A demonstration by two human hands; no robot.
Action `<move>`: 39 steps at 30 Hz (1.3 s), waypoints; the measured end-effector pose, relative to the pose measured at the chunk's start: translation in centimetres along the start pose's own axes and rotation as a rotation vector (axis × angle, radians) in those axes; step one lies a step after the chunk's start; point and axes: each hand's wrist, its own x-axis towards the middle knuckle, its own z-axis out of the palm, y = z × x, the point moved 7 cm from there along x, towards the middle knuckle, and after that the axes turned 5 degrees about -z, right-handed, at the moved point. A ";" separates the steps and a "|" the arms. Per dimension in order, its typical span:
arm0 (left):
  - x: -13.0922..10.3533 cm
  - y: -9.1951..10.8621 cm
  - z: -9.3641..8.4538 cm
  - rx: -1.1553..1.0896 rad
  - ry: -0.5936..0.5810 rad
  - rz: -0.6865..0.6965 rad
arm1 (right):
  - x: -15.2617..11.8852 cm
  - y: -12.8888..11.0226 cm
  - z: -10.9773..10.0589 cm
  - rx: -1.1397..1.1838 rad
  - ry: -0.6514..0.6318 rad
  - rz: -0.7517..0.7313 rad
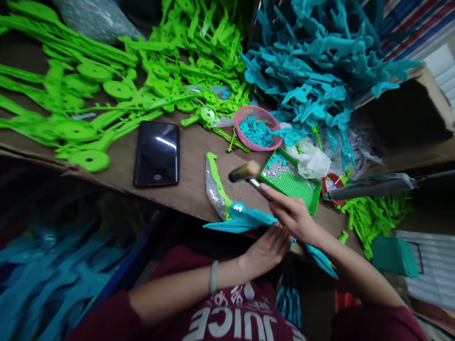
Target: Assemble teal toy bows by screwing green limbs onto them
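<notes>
My right hand (295,215) is closed around the handle of a hammer (245,171), its head raised over the table. Beside it, my left hand (268,248) presses on a blue plastic piece (249,219) at the table's front edge; its fingers lie close together and cover part of it. A lime green and clear curved piece (216,187) joins the blue one at a round end. Another blue tip (322,260) sticks out below my right wrist.
A black phone (157,154) lies left. Behind are green parts (156,71), blue parts (309,66) and a pink basket (258,128) of small blue pieces. A green tray (293,182) of metal bits sits near my right hand. An open carton (408,113) stands right.
</notes>
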 end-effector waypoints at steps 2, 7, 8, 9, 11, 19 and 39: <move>-0.2 0.2 0.3 -0.004 -0.017 0.014 | -1.5 -0.5 -0.6 -0.040 -0.030 0.002; 0.1 0.0 -0.4 -0.016 -0.079 0.020 | -5.4 -0.2 -1.8 -0.183 -0.217 0.096; 0.5 -0.3 -0.9 -0.026 -0.084 0.011 | -6.5 0.1 -3.1 -0.232 -0.148 0.100; 1.2 -0.7 -1.4 -0.045 -0.093 -0.008 | -8.1 0.3 -4.5 -0.312 -0.074 0.092; 3.1 -1.8 -1.8 -0.114 -0.163 -0.067 | -12.5 1.2 -7.0 -0.573 0.034 0.070; 9.3 -1.4 1.9 -0.182 -0.493 -0.074 | -28.3 9.3 -10.5 -1.032 0.157 0.310; 8.2 -2.4 2.5 -0.190 -0.364 -0.180 | -15.3 28.8 -20.7 -0.500 0.418 0.676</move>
